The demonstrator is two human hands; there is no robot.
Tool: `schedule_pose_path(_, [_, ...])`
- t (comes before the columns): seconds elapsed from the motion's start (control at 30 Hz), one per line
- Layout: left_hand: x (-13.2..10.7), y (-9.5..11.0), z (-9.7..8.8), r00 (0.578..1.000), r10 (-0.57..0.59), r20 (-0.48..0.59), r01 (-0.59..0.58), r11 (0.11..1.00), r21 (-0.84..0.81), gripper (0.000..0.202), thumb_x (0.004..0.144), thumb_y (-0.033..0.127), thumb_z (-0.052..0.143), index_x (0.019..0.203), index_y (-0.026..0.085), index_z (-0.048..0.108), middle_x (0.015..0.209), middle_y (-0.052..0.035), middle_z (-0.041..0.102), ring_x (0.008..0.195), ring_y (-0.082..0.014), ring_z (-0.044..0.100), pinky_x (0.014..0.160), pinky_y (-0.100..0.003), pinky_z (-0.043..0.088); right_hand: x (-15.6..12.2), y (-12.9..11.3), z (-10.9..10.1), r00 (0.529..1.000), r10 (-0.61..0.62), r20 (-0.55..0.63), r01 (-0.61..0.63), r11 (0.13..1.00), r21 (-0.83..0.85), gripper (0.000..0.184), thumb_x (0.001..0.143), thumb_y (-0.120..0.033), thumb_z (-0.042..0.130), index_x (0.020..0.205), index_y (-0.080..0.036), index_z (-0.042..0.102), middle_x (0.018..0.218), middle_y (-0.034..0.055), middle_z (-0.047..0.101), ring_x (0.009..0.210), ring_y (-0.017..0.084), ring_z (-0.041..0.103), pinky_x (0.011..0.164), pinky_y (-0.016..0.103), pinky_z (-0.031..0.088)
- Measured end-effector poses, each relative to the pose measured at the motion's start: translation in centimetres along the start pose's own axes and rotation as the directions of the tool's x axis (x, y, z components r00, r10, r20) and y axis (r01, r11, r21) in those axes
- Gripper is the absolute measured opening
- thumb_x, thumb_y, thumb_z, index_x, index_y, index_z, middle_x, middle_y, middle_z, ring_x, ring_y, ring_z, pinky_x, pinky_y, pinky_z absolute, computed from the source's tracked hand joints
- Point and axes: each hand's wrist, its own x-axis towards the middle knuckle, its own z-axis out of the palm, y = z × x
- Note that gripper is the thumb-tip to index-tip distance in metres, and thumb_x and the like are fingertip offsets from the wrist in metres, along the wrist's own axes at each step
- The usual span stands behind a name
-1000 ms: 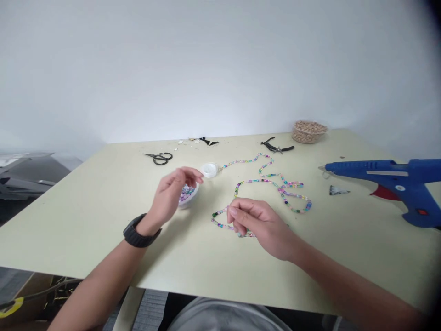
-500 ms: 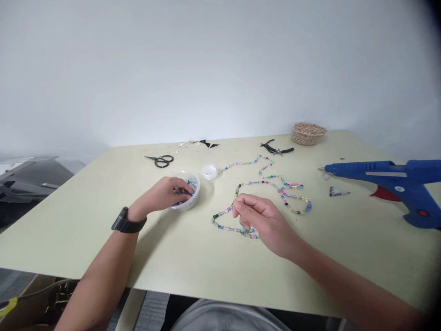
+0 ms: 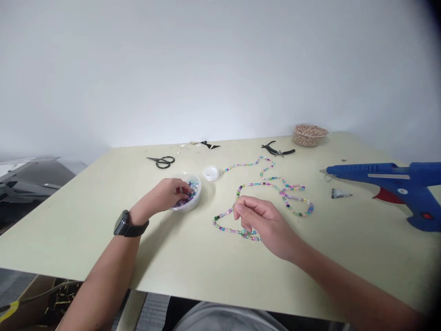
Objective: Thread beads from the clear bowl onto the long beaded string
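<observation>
A long string of many-coloured beads winds over the pale green table. My right hand rests near its front loop, with thumb and fingers pinched on the strand. My left hand, a black watch on its wrist, reaches into a small clear bowl of mixed beads, fingertips curled among them. A white round lid lies just behind the bowl, at the far end of the string.
Black scissors and dark scraps lie at the back left. Black pliers and a bowl of tan beads sit at the back right. A blue glue gun lies at the right edge.
My left hand came down from above the bowl and went into the beads, where it stays. My right hand stayed pinched by the strand's front loop.
</observation>
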Motion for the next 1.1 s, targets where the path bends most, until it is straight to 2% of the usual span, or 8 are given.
schedule_pose_path(0.2, [0.0,0.3,0.0,1.0,-0.024,0.011,0.024,1.0,0.008,0.024,0.083,0.027,0.057,0.093,0.025,0.079,0.096,-0.0053,0.078,0.08,-0.022,0.069,0.073,-0.03,0.052,0.0,0.1,0.0,1.0,0.023,0.007,-0.023,1.0,0.003,0.035,0.101,-0.048,0.051,0.08,-0.02,0.057,0.061,-0.0048,0.035,0.059,0.012,0.035,0.054,0.025,0.028])
schedule_pose_path(0.43, [-0.1,-0.1,0.1,0.999,-0.004,-0.046,0.005,0.999,0.034,0.028,0.082,0.02,0.049,0.088,0.021,0.076,0.09,-0.0059,0.078,0.074,-0.0201,0.067,0.068,-0.029,0.05,0.0,0.3,0.0,1.0,0.017,0.005,-0.017,1.0,-0.007,0.036,0.1,-0.049,0.05,0.08,-0.02,0.057,0.062,-0.0044,0.037,0.058,0.012,0.035,0.053,0.026,0.028])
schedule_pose_path(0.77, [0.1,-1.2,-0.5,0.99,0.017,-0.14,-0.008,0.998,0.064,0.032,0.084,0.016,0.043,0.092,0.019,0.074,0.087,-0.0059,0.076,0.073,-0.0184,0.065,0.067,-0.028,0.046,-0.2,0.2,-0.1,1.0,0.019,0.005,-0.019,1.0,-0.024,0.037,0.101,-0.05,0.049,0.079,-0.02,0.057,0.061,-0.0046,0.036,0.057,0.012,0.033,0.052,0.026,0.027])
schedule_pose_path(0.93, [0.0,-0.8,-0.5,0.992,0.053,-0.117,-0.051,0.998,0.022,0.027,0.085,0.018,0.05,0.092,0.021,0.076,0.094,-0.0048,0.076,0.081,-0.019,0.066,0.074,-0.028,0.049,-0.2,0.2,-0.1,1.0,0.022,0.013,-0.021,0.999,-0.025,0.037,0.101,-0.05,0.049,0.079,-0.02,0.057,0.062,-0.005,0.034,0.058,0.012,0.032,0.053,0.026,0.027])
schedule_pose_path(1.1, [0.0,0.1,-0.1,0.994,0.106,0.012,-0.106,0.994,-0.007,0.023,0.086,0.027,0.059,0.098,0.025,0.079,0.1,-0.0046,0.075,0.084,-0.0193,0.067,0.076,-0.027,0.05,-0.1,0.2,0.0,1.0,0.024,0.019,-0.024,1.0,-0.003,0.037,0.102,-0.049,0.049,0.08,-0.02,0.057,0.061,-0.0052,0.033,0.058,0.011,0.032,0.053,0.026,0.026])
